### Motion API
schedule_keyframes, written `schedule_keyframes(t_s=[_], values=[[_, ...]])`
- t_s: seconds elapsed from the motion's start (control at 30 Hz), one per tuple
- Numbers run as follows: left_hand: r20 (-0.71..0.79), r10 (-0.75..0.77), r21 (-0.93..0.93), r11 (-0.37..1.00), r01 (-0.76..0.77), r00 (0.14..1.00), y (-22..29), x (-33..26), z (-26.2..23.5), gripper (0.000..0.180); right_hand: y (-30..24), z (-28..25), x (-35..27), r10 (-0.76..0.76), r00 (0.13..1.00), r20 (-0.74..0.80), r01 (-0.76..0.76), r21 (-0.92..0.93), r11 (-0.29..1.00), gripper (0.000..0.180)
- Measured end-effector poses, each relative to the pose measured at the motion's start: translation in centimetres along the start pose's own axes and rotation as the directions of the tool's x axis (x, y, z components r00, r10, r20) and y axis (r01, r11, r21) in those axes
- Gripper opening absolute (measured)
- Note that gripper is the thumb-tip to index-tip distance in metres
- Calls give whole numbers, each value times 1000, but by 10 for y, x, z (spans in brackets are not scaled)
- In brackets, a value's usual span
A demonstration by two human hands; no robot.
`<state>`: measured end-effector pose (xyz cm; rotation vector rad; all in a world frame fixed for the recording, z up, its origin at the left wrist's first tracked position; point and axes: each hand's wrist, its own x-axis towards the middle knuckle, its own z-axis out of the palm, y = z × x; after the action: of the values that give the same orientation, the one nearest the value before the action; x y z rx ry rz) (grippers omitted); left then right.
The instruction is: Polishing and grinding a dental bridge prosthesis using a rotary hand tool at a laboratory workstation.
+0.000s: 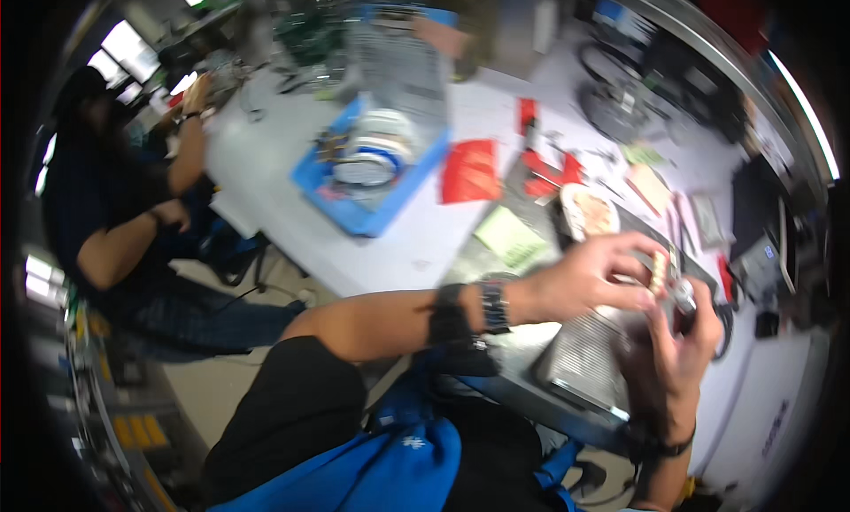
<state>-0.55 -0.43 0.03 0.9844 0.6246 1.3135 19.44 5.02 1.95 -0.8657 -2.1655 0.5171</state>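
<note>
My left hand (591,278) reaches across from the left, a dark watch and band on its wrist, and its fingers pinch a small object (666,277) with orange and metallic parts. My right hand (682,335) comes up from below and grips the same small object from the other side. Both hands meet above a grey ribbed metal block (580,357) on the dark work mat. Motion blur hides what the small object is.
A white table (292,131) holds a blue tray (354,213) with a white round part, red bags (469,169), a green pad (509,236) and a white dish (586,213). Another person (124,211) sits at left. A blue bag (390,463) lies on my lap.
</note>
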Motion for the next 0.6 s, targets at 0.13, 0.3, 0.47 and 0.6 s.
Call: schedule_keyframes(t_s=[0.13,0.3,0.47,0.6], values=[[-53,-90,48,995,93,994,14,-4,2,57,0,-1,11,-37,999,24,39,-81,996,42],[-41,-47,126,991,52,998,-3,11,11,61,16,-15,3,-32,999,24,35,-99,994,38],[-5,-16,146,989,16,1000,-9,16,9,63,24,-14,0,-65,998,22,67,-108,992,38],[12,-9,178,984,6,1000,-2,11,1,62,20,-5,6,-63,997,44,65,-57,996,34]])
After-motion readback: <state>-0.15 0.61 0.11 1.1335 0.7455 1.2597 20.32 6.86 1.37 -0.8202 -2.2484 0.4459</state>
